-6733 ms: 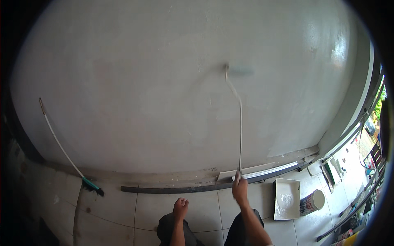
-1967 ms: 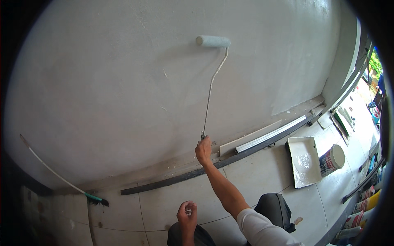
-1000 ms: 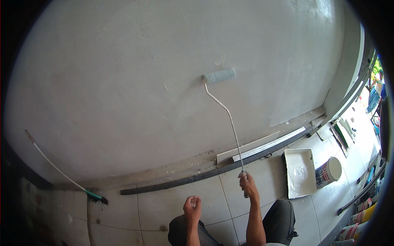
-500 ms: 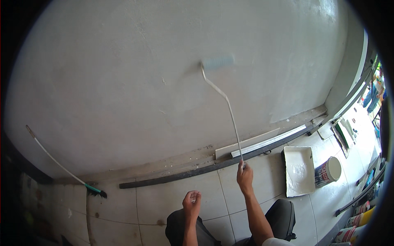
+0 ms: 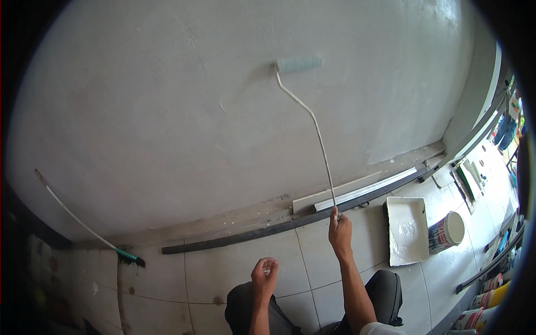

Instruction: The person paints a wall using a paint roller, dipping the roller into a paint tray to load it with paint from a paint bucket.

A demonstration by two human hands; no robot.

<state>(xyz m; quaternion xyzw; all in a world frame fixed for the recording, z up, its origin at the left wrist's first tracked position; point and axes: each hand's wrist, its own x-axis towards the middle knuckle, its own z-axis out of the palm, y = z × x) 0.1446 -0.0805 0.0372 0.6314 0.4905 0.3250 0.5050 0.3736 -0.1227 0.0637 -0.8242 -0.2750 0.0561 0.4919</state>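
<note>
Roller at the wall, up and slightly left of the right hand.
The right hand, the nearer one, has its fingers wrapped round the roller's handle; the roller's head lies nearly level, its long axis across the line of the handle. The left hand, lower and farther off, is loosely curled, with nothing visible in it.

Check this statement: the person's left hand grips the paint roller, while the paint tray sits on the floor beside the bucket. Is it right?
No: the head view shows the right hand, not the left hand, gripping the paint roller. The paint tray does sit on the floor beside the bucket.
</note>
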